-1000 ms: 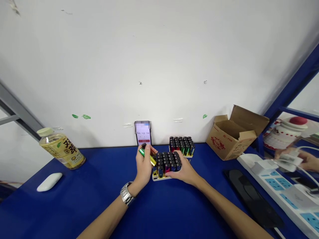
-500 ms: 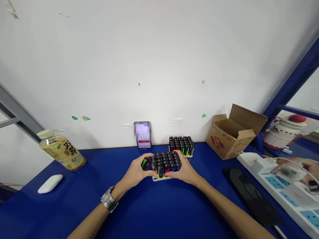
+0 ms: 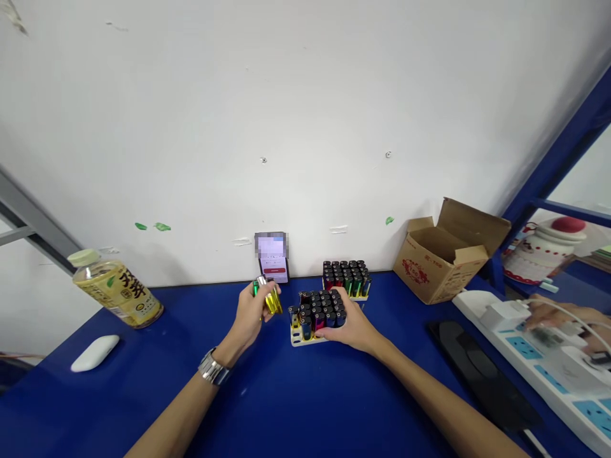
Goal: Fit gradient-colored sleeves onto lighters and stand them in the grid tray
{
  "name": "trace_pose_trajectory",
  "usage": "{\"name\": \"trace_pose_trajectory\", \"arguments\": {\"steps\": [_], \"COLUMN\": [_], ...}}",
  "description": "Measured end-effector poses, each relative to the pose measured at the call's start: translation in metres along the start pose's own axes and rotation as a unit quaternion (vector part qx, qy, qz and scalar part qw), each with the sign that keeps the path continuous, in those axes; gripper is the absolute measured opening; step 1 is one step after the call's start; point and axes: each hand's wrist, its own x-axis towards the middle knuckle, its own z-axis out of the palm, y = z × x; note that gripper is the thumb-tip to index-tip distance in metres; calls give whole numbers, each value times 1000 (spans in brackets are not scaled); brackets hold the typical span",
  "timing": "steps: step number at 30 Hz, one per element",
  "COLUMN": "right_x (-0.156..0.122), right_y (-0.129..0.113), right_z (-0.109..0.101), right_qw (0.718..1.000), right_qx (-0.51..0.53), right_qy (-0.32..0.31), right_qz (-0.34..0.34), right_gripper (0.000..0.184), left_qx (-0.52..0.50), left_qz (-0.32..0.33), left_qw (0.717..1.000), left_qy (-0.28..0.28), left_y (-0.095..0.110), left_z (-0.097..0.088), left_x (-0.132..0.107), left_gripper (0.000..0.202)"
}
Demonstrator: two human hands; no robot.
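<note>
My left hand is closed round a few lighters, green and yellow ones, held just left of a cream tray packed with several black-capped lighters. My right hand grips the tray's right side and holds it on the blue table. A second full tray of lighters stands behind, near the wall. A watch is on my left wrist.
A phone leans on the wall behind my left hand. A tea bottle and a white mouse lie at the left. An open cardboard box, a black slab and a power strip are at the right, where another person's hand works.
My left hand went to the tray's left edge, then drew back up and left with green and yellow lighters in it. My right hand stayed on the tray.
</note>
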Motion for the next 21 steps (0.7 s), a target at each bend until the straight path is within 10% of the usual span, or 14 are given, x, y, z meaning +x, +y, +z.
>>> {"name": "trace_pose_trajectory", "arguments": {"steps": [5, 12, 17, 21], "right_x": [-1, 0, -1, -1], "right_y": [-2, -2, -3, -4], "right_z": [-1, 0, 0, 0], "right_qw": [1000, 1000, 1000, 1000], "right_qx": [-2, 5, 4, 7], "right_qy": [5, -1, 0, -5], "right_qz": [5, 0, -1, -9], "right_gripper": [64, 66, 64, 62], "left_qx": [-101, -143, 73, 285], "left_qz": [-56, -140, -36, 49], "left_qw": [990, 979, 993, 947], "left_qy": [80, 44, -84, -141], "left_y": [0, 6, 8, 1], "left_z": [-8, -14, -14, -10], "left_x": [12, -6, -16, -23], "left_gripper": [12, 13, 30, 32]}}
